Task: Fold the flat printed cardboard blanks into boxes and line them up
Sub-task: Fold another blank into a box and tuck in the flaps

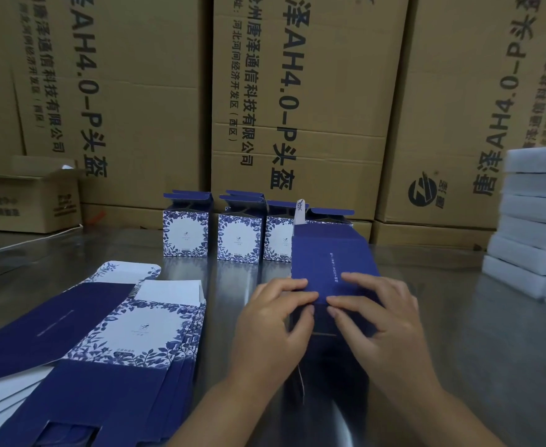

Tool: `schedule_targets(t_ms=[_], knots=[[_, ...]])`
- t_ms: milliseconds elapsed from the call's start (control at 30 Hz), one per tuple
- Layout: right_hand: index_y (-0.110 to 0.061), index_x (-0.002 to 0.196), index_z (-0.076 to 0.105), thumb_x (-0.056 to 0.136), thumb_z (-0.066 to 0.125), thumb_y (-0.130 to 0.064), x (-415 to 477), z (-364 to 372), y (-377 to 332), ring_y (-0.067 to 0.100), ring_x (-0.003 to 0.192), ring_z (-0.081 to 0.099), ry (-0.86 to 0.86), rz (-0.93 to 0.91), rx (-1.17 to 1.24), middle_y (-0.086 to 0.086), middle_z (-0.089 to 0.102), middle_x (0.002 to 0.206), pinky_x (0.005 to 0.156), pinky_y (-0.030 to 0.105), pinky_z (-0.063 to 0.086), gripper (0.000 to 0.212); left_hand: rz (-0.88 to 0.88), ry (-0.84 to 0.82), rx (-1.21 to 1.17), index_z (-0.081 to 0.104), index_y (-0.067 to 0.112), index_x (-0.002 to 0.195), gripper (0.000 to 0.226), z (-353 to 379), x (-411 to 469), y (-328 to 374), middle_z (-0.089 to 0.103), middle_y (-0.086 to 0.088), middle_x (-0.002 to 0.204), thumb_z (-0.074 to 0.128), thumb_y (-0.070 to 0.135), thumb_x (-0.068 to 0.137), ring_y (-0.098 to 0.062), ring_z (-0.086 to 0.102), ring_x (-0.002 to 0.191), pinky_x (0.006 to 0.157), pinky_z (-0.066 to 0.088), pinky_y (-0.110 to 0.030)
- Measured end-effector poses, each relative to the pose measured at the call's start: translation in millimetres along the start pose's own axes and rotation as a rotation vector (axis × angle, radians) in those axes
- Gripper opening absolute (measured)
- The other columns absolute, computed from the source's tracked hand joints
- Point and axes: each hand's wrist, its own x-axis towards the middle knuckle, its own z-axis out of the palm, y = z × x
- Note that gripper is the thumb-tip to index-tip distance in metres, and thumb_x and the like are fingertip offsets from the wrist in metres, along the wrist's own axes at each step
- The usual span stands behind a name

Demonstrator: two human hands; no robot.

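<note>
A dark blue box [331,256], partly folded, lies on its side on the steel table in front of me. My left hand [273,321] and my right hand [376,321] both grip its near end, fingers curled over the flaps and fingertips almost meeting. Behind it, several folded boxes [186,232] with blue floral print stand in a row with their top flaps open. A stack of flat printed blanks [104,343] lies at the left, blue and white floral faces up.
Large brown shipping cartons [297,91] form a wall along the back of the table. A small open carton [29,198] sits at the back left. White foam blocks [532,227] are stacked at the right edge. Bare steel tabletop [474,317] lies right of my hands.
</note>
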Motion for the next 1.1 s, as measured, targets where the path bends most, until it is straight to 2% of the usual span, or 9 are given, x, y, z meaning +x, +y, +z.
schedule_targets(t_ms=[133, 267, 400, 567, 667, 733, 767, 900, 1100], knots=[[-0.016, 0.095, 0.074, 0.072, 0.072, -0.027, 2, -3, 1, 0.01, 0.109, 0.044, 0.029, 0.034, 0.036, -0.001, 0.056, 0.119, 0.098, 0.018, 0.035, 0.026, -0.019, 0.033, -0.015, 0.076, 0.015, 0.093, 0.02, -3, 2, -1, 0.067, 0.006, 0.101, 0.063, 0.016, 0.077, -0.011, 0.063, 0.097, 0.088, 0.044, -0.018], [-0.013, 0.094, 0.074, 0.069, 0.073, -0.025, 6, -8, 2, 0.008, 0.109, 0.046, 0.02, 0.068, 0.074, 0.001, 0.056, 0.118, 0.098, 0.012, 0.035, 0.027, -0.072, 0.057, -0.044, 0.076, 0.014, 0.094, 0.022, -4, 4, -4, 0.067, 0.007, 0.101, 0.062, 0.02, 0.078, -0.01, 0.063, 0.097, 0.088, 0.046, -0.023], [-0.013, 0.091, 0.074, 0.067, 0.082, -0.02, 7, -9, 1, 0.007, 0.108, 0.046, -0.015, 0.105, 0.083, -0.002, 0.057, 0.115, 0.098, 0.007, 0.031, 0.026, -0.102, 0.015, -0.027, 0.074, 0.018, 0.096, 0.019, -6, 5, -7, 0.063, 0.016, 0.103, 0.065, 0.018, 0.08, -0.008, 0.059, 0.102, 0.089, 0.042, -0.017], [-0.019, 0.098, 0.067, 0.061, 0.087, -0.022, 5, -7, 9, 0.0, 0.114, 0.04, -0.199, 0.174, 0.1, -0.012, 0.053, 0.116, 0.097, -0.002, 0.018, 0.042, -0.165, -0.113, -0.117, 0.068, 0.035, 0.099, 0.024, -5, 5, -9, 0.052, 0.022, 0.118, 0.065, 0.016, 0.085, 0.013, 0.046, 0.11, 0.085, 0.032, -0.001], [-0.03, 0.103, 0.052, 0.059, 0.087, -0.028, 1, -3, 12, -0.006, 0.118, 0.036, -0.288, 0.226, 0.17, -0.029, 0.043, 0.117, 0.094, -0.004, 0.019, 0.056, -0.29, -0.198, -0.253, 0.064, 0.043, 0.095, 0.028, -4, 4, -10, 0.036, 0.026, 0.134, 0.065, 0.017, 0.086, 0.025, 0.033, 0.115, 0.095, 0.04, -0.016], [-0.029, 0.101, 0.049, 0.058, 0.087, -0.026, -1, 2, 14, -0.008, 0.114, 0.036, -0.257, 0.228, 0.156, -0.03, 0.042, 0.113, 0.092, -0.005, 0.02, 0.058, -0.341, -0.238, -0.333, 0.064, 0.041, 0.097, 0.029, -3, 3, -9, 0.037, 0.031, 0.131, 0.064, 0.014, 0.086, 0.015, 0.035, 0.125, 0.103, 0.039, -0.027], [-0.028, 0.099, 0.049, 0.057, 0.088, -0.024, -1, 3, 15, -0.007, 0.111, 0.037, -0.229, 0.229, 0.146, -0.029, 0.043, 0.111, 0.091, -0.005, 0.021, 0.057, -0.345, -0.252, -0.368, 0.064, 0.04, 0.098, 0.031, -3, 3, -9, 0.041, 0.032, 0.128, 0.064, 0.012, 0.086, 0.01, 0.039, 0.125, 0.103, 0.039, -0.026], [-0.028, 0.095, 0.047, 0.056, 0.088, -0.019, -3, 6, 19, -0.004, 0.105, 0.041, -0.151, 0.218, 0.115, -0.029, 0.044, 0.104, 0.089, -0.004, 0.024, 0.058, -0.337, -0.312, -0.422, 0.062, 0.041, 0.102, 0.037, -4, 2, -6, 0.043, 0.032, 0.128, 0.062, 0.008, 0.086, 0.013, 0.048, 0.114, 0.087, 0.045, -0.013], [-0.031, 0.093, 0.046, 0.055, 0.089, -0.021, -4, 9, 23, -0.005, 0.098, 0.042, -0.1, 0.201, 0.084, -0.029, 0.045, 0.098, 0.086, -0.004, 0.027, 0.058, -0.326, -0.349, -0.425, 0.061, 0.042, 0.102, 0.036, -5, 1, -4, 0.041, 0.032, 0.131, 0.062, 0.01, 0.086, 0.005, 0.041, 0.127, 0.093, 0.047, -0.024]])
